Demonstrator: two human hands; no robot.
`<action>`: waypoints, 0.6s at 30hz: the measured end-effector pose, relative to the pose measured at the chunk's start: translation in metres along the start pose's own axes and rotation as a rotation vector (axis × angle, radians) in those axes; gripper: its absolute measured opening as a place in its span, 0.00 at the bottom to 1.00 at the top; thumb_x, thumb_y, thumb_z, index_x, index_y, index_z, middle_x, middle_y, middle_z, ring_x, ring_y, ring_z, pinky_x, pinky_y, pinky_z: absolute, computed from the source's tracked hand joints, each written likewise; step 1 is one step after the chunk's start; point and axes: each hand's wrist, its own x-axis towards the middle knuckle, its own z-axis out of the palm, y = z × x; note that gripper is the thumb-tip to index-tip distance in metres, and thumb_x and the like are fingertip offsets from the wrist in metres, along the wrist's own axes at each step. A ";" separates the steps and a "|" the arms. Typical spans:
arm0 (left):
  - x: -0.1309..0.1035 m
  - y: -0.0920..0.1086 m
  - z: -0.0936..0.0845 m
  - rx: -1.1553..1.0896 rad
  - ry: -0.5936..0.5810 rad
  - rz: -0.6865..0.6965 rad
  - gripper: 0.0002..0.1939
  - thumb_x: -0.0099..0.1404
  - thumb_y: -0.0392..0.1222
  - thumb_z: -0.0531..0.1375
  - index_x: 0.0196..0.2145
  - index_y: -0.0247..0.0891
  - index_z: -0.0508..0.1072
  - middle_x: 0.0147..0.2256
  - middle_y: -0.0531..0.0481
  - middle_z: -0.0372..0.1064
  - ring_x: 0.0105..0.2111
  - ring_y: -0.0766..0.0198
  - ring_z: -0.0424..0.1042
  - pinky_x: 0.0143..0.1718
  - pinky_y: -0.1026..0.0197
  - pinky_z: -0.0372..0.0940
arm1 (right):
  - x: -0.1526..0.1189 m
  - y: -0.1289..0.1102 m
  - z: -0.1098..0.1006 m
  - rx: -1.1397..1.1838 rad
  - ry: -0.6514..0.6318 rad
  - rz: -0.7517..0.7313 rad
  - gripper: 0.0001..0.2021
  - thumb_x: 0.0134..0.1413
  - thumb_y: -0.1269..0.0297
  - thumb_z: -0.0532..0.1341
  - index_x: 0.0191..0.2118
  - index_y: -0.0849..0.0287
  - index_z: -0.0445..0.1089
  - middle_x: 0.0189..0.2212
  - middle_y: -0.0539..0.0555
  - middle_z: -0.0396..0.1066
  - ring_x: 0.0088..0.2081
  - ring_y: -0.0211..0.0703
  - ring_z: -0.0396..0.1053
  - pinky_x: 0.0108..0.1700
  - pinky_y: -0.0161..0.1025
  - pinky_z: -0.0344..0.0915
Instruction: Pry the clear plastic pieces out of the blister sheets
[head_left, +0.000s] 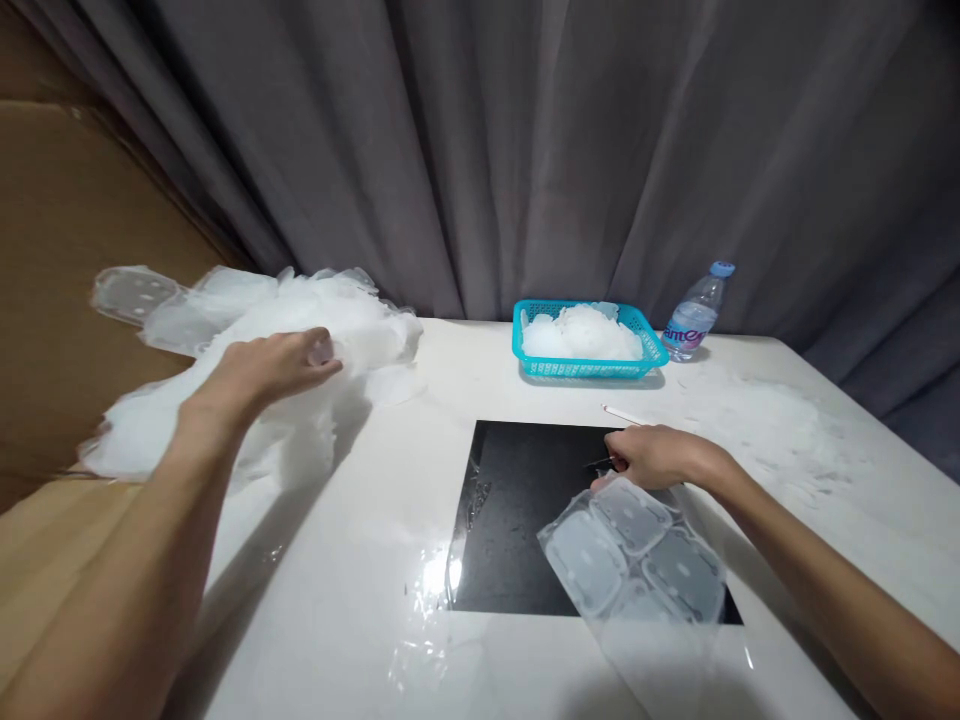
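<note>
My left hand reaches over a large heap of thin, frosted translucent plastic pieces at the left. Its thumb and finger curve around a small clear piece; the heap behind makes its outline hard to see. At the right, my right hand is closed on the upper edge of a translucent plastic sheet with several rounded-square panels. A thin dark pointed tool sticks out from the same fingers; its kind is unclear. The sheet hangs over the right part of a black mat.
A turquoise basket with more frosted pieces stands at the back of the white table. Beside it is a water bottle. A thin white stick lies behind the mat. Cardboard borders the left; grey curtain hangs behind.
</note>
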 end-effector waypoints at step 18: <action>-0.019 0.007 -0.037 0.228 0.207 -0.142 0.25 0.77 0.44 0.45 0.67 0.41 0.63 0.50 0.39 0.77 0.48 0.47 0.76 0.46 0.55 0.63 | -0.013 -0.011 -0.002 -0.075 -0.032 -0.077 0.15 0.57 0.52 0.70 0.39 0.58 0.72 0.44 0.64 0.80 0.49 0.63 0.78 0.40 0.43 0.64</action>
